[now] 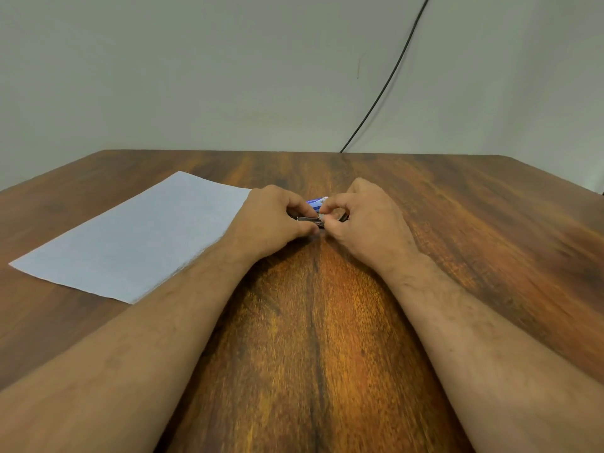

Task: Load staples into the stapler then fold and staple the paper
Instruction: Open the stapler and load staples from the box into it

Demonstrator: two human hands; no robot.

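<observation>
Left hand (pixel 271 220) pinches the dark metal stapler (pixel 309 220) at mid-table, just right of the flat, smooth white paper (pixel 130 237), probably steadying it for loading. Right hand (pixel 362 220), on the stapler's other side, pinches something small and pale, likely staples, with a blue-and-white staple box (pixel 316 202) just behind the stapler.

A plain desk corner in an office or home room; which one cannot be told.
A wood-grain table (pixel 457 223) stands against a bare pale wall (pixel 196 76), a black cable (pixel 392 71) hanging down it, a white paper sheet (pixel 137 237) lying flat.
</observation>
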